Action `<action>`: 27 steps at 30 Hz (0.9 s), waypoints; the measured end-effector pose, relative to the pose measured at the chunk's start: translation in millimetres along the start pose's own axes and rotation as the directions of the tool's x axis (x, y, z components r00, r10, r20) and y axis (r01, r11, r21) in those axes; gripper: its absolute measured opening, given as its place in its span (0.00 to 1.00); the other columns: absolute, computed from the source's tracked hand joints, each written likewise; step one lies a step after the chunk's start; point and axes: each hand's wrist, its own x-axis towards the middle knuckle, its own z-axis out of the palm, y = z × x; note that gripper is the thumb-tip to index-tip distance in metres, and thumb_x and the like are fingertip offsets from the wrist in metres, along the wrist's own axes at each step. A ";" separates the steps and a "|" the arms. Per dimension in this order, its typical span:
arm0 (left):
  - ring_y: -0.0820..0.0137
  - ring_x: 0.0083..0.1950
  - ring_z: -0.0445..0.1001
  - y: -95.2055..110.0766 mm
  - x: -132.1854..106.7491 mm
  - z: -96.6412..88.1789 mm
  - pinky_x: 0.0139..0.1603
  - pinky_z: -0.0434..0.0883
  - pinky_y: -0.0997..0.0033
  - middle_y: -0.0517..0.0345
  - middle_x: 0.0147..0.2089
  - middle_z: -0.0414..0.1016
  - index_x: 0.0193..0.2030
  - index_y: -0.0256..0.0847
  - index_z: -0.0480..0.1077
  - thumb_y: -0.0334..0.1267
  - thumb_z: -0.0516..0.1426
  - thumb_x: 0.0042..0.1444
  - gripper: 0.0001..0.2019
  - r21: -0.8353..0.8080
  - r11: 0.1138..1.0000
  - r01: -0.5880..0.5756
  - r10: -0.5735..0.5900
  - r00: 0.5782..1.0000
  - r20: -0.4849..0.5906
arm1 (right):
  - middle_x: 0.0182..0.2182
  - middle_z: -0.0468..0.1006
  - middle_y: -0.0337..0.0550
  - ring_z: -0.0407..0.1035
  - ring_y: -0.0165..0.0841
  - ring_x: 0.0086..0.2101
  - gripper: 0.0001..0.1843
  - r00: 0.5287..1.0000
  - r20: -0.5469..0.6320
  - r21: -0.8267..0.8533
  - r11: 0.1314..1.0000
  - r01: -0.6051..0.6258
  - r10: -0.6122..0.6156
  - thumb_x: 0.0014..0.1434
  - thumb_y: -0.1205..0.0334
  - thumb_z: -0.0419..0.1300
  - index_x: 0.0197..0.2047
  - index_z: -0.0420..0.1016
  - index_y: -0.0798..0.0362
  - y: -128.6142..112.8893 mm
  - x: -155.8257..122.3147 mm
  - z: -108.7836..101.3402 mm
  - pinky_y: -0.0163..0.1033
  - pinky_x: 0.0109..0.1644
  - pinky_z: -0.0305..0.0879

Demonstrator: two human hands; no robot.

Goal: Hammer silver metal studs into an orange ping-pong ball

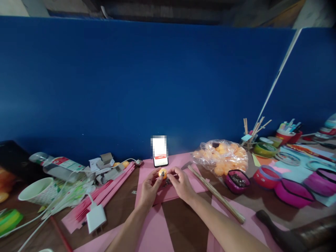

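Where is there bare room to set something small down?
Bare brown tabletop shows between the pink sheet and the right arm, and between the white charger and the left arm. It is crowded at left around the bottle and white cup, and at right around the bag of orange balls and the pink bowls.

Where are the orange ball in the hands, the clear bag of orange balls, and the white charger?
Orange ball (161,171), head view: its front surface.
Clear bag (223,154), head view: middle of its plastic.
White charger (96,217), head view: its broad face.
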 end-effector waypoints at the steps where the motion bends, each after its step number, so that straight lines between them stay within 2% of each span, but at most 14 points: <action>1: 0.61 0.47 0.71 0.1 0.2 -0.2 0.44 0.70 0.65 0.47 0.47 0.72 0.53 0.39 0.62 0.43 0.58 0.47 0.26 0.003 1.000 0.002 -0.002 1.000 0.000 | 0.31 0.72 0.40 0.67 0.30 0.31 0.06 1.000 0.003 0.008 1.000 -0.007 0.007 0.58 0.63 0.50 0.33 0.67 0.54 0.3 0.0 0.1 0.33 0.35 0.64; 12: 0.60 0.50 0.69 -2.2 1.5 -1.8 0.46 0.69 0.64 0.46 0.49 0.71 0.55 0.39 0.61 0.42 0.59 0.46 0.28 -0.023 1.000 -0.003 0.003 1.000 0.006 | 0.31 0.72 0.40 0.66 0.30 0.31 0.06 0.999 0.021 0.043 0.999 -0.025 0.024 0.57 0.62 0.51 0.33 0.67 0.54 0.2 -0.5 0.4 0.33 0.35 0.63; 18: 0.62 0.47 0.71 -2.8 1.7 -1.9 0.45 0.70 0.66 0.47 0.49 0.71 0.52 0.39 0.63 0.41 0.60 0.44 0.26 -0.058 0.998 0.001 -0.002 1.000 -0.023 | 0.30 0.71 0.40 0.66 0.30 0.30 0.07 1.000 0.018 0.026 0.999 -0.024 0.024 0.57 0.61 0.51 0.32 0.67 0.54 3.8 -0.3 2.1 0.33 0.34 0.62; 27: 0.62 0.47 0.71 -3.2 1.8 -2.5 0.45 0.70 0.66 0.47 0.49 0.71 0.50 0.39 0.65 0.41 0.60 0.44 0.24 -0.060 0.998 -0.011 0.010 1.000 -0.016 | 0.33 0.70 0.42 0.66 0.31 0.34 0.07 1.000 -0.003 -0.005 1.000 0.004 -0.004 0.57 0.61 0.52 0.31 0.68 0.54 5.7 0.0 1.2 0.35 0.38 0.62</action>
